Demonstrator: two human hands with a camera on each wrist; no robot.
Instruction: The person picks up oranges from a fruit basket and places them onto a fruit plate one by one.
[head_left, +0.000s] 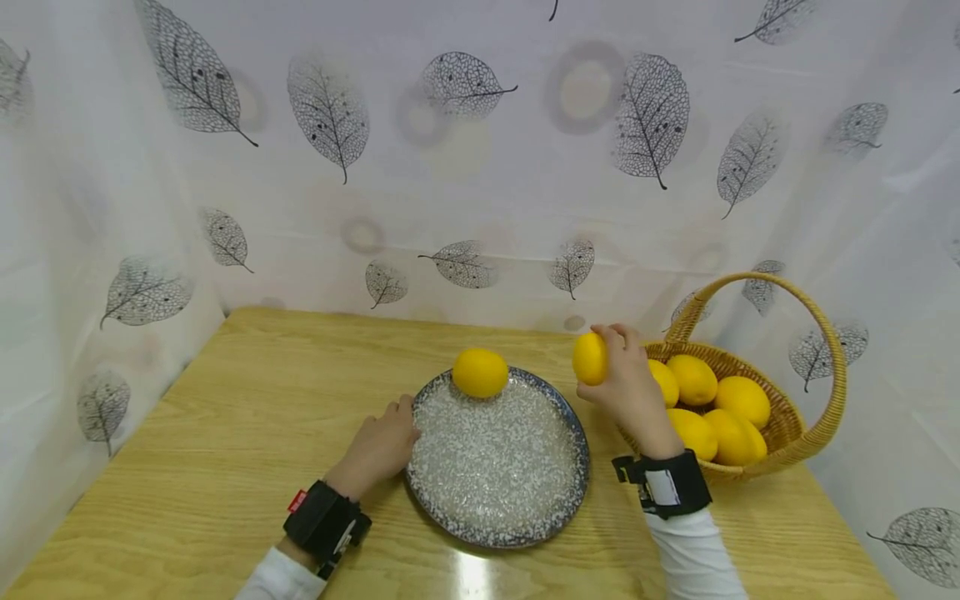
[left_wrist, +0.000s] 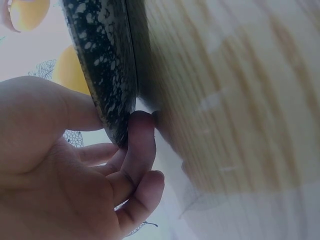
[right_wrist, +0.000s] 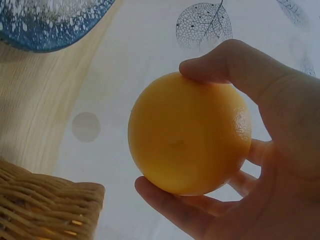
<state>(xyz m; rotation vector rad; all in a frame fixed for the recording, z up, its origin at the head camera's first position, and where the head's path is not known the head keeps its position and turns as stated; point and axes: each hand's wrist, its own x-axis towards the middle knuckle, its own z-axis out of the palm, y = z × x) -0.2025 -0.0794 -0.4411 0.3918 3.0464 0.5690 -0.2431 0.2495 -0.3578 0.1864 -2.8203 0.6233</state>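
Note:
My right hand (head_left: 628,387) grips a yellow lemon (head_left: 590,359) between thumb and fingers, held up just left of the basket. In the right wrist view the lemon (right_wrist: 187,135) shows end-on, with the thumb on one side and fingers round the other. My left hand (head_left: 378,443) pinches the left rim of a round speckled grey plate (head_left: 498,467) with a dark edge. The left wrist view shows its thumb over the plate rim (left_wrist: 107,75) and the fingers curled beneath. Another lemon (head_left: 480,372) lies on the far edge of the plate.
At the right stands a wicker basket (head_left: 787,454) with a tall arched handle, holding several lemons (head_left: 741,402). Everything rests on a light wooden table (head_left: 247,433). A white curtain (head_left: 480,167) printed with dark leaves hangs behind the table and along its sides.

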